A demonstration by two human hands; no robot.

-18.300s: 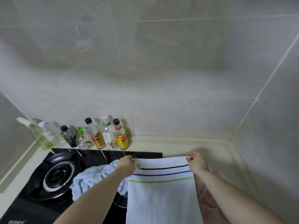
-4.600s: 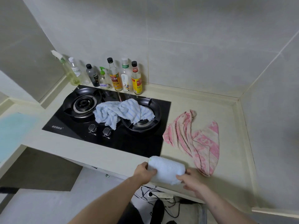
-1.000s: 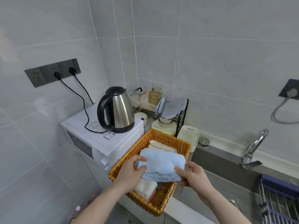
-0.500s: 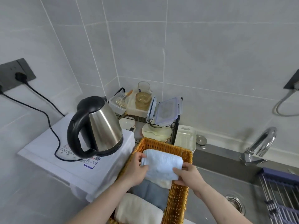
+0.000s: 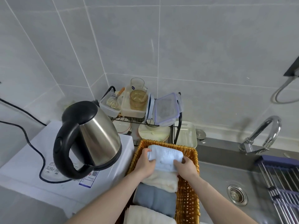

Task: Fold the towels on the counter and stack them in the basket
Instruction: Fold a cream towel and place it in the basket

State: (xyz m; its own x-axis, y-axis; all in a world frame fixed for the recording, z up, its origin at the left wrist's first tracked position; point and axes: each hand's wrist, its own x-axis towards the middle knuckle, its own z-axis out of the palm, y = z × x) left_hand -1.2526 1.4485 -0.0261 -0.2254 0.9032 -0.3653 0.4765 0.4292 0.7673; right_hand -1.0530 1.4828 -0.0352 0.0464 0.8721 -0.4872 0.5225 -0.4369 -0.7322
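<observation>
Since half a second ago I am seeing the folded pale-blue terry towel (image 5: pixel 165 156) sinking lower into the far end of the woven wicker basket (image 5: pixel 188 188), onto the cream folded towel (image 5: pixel 159 179). My left hand (image 5: pixel 145 162) and right hand (image 5: pixel 186 166) are each gripping one short end. It is looking light, soft and floppy, so I am supporting both ends. Its long axis is running left to right, across the basket.

towels (image 5: pixel 165 156) in basket (image 5: pixel 188 194), kettle (image 5: pixel 95 135) left
</observation>
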